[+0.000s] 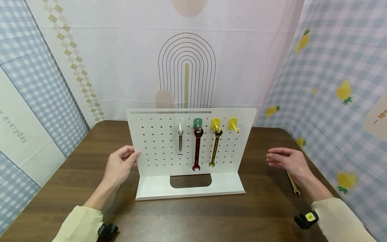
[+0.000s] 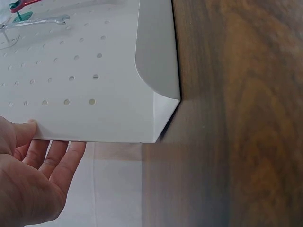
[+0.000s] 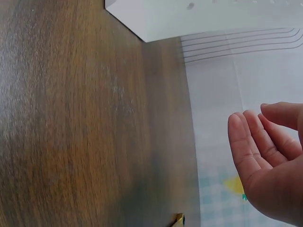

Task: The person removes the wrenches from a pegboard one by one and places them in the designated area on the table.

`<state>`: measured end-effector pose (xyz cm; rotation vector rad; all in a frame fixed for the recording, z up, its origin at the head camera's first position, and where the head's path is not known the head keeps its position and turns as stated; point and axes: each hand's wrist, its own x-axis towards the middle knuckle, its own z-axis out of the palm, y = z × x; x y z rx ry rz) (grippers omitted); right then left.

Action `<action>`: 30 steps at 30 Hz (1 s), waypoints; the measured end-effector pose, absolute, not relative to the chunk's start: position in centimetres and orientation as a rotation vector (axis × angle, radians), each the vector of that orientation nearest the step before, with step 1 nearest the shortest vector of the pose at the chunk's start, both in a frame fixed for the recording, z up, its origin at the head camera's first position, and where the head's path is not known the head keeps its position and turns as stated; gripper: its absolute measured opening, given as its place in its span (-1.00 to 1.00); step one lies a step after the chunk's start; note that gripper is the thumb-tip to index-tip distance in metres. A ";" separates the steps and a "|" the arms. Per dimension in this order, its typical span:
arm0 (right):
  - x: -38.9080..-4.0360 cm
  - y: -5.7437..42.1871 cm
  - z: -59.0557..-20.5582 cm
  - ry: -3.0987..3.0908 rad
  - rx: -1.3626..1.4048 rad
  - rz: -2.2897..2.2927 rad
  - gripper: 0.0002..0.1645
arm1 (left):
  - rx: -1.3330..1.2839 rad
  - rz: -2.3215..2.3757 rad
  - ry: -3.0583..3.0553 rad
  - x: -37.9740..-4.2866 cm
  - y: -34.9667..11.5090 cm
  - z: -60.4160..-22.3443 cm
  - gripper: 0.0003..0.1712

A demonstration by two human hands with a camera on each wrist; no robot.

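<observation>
A white pegboard (image 1: 163,168) stands upright on its base. My left hand (image 1: 119,166) pinches its left edge, thumb on the front face and fingers behind, as the left wrist view shows. From hooks on the board hang a small silver wrench (image 1: 180,143), a dark red wrench (image 1: 197,148) and a gold wrench (image 1: 215,148). The rightmost yellow hook (image 1: 232,124) carries nothing. To the right of the board, my right hand (image 1: 291,163) is raised with relaxed fingers and holds nothing. Another gold wrench (image 1: 292,184) lies on the table beneath it, partly hidden by the hand.
The brown wooden table (image 1: 193,218) extends around the board. Behind it hangs a white printed cloth (image 1: 127,67), with blue checked cloth (image 1: 320,117) along the right and left sides. The pegboard's base (image 1: 151,191) reaches toward me and has a cutout.
</observation>
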<state>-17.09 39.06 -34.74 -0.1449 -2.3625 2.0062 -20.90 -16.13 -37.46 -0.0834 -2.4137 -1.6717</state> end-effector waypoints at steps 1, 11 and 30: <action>-17.0 39.0 -34.7 -2.355 -0.132 2.022 -0.81 | -0.090 -1.658 -2.418 -20.8 -16.1 -37.5 -0.75; -16.5 37.5 -34.1 -2.365 -0.071 2.058 -0.86 | -0.088 -1.642 -2.431 -20.7 -16.2 -37.5 -0.76; -16.2 34.9 -33.3 -2.368 0.101 2.098 -0.81 | -0.085 -1.648 -2.415 -20.8 -16.0 -37.5 -0.77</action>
